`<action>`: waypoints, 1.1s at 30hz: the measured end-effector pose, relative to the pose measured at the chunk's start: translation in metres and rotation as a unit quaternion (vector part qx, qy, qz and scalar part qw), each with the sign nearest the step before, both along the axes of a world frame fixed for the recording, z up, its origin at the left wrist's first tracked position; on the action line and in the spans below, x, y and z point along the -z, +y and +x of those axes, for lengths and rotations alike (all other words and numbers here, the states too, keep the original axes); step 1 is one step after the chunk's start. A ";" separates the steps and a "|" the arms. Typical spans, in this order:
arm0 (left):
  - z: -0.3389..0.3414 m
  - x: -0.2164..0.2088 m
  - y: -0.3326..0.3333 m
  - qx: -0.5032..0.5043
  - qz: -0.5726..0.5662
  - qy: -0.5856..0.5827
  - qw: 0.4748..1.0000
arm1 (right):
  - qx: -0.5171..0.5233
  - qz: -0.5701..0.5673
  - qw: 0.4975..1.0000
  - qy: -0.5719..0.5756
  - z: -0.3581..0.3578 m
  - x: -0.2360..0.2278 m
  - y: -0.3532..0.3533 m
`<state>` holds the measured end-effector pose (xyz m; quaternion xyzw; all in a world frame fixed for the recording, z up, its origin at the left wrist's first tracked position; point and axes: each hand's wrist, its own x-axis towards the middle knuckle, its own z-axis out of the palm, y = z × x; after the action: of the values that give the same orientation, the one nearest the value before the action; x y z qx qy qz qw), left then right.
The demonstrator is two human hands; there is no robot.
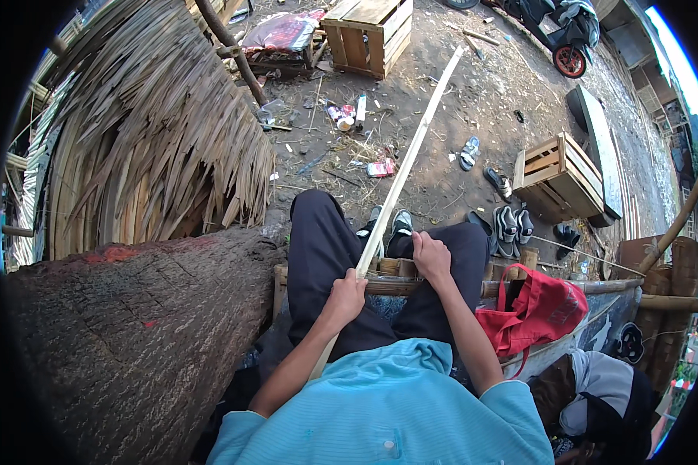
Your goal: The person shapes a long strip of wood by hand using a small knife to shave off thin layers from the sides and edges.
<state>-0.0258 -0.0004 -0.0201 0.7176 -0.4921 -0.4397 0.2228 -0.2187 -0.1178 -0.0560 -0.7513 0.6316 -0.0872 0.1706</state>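
A long pale strip (408, 164), which looks like split bamboo, slants from beside my waist up and away over the ground. My left hand (347, 297) is closed around its lower part, above my lap. My right hand (431, 254) is closed like a fist by my right knee, apart from the strip. Whatever its fingers hold, if anything, is hidden. Beyond my legs runs a horizontal bamboo pole (457, 289), below my right hand.
A thick tree trunk (132, 325) and dried-leaf thatch (171, 116) fill the left. On the right are a red bag (539, 310), a wooden crate (558, 178) and several shoes (506, 229). Another crate (368, 35) and a motorbike (558, 39) stand farther off.
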 end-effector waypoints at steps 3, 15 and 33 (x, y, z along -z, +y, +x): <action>-0.002 -0.009 -0.009 0.003 -0.010 0.029 1.000 | -0.027 -0.035 0.997 -0.068 -0.006 0.006 0.007; -0.008 0.009 -0.014 0.108 0.049 0.017 0.993 | -0.203 0.050 0.967 -0.144 0.030 0.006 0.063; -0.008 0.004 0.001 0.111 0.042 -0.063 0.991 | -0.088 -0.002 0.996 -0.006 0.009 0.019 0.028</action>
<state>-0.0333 0.0009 -0.0246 0.6937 -0.5627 -0.4360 0.1103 -0.2100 -0.0895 -0.0748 -0.8038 0.5616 -0.0779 0.1802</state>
